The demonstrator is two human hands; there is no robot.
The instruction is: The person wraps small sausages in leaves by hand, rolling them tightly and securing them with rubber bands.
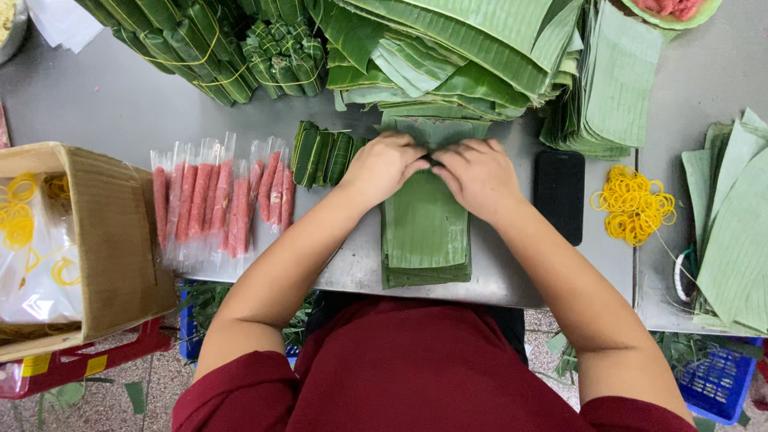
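Two hands work at the far end of one stack of banana leaves (424,228) in the middle of the grey table (104,104) — the left hand (384,164) and the right hand (478,176) lie side by side, fingers curled down and pressing a fold of leaf between them, though what is inside I cannot tell. To the left lie about eight pink sausages (220,204) in clear plastic sleeves and four small wrapped leaf parcels (324,156); a brown cardboard box (104,240) holds bagged yellow bands. To the right sit one black phone (558,196) and one heap of yellow rubber bands (634,204).
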